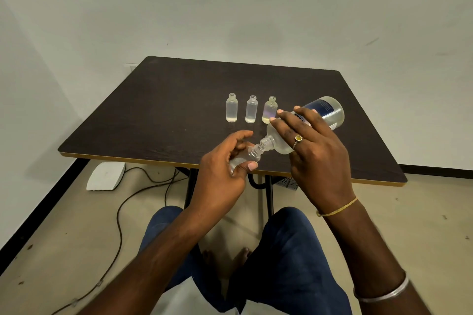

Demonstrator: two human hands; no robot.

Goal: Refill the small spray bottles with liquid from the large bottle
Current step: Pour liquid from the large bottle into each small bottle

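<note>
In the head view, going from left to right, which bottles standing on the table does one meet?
left small bottle → middle small bottle → right small bottle, all uncapped.

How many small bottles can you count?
4. Three stand uncapped in a row on the table: left bottle, middle bottle, right bottle. The fourth bottle is in the left hand, meeting the large bottle.

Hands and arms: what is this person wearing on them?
The right hand has a silver ring with a yellow stone. A thin yellow band circles that wrist, and a silver bangle sits higher on the forearm. The left hand and its arm show nothing worn. No sleeves are visible.
</note>
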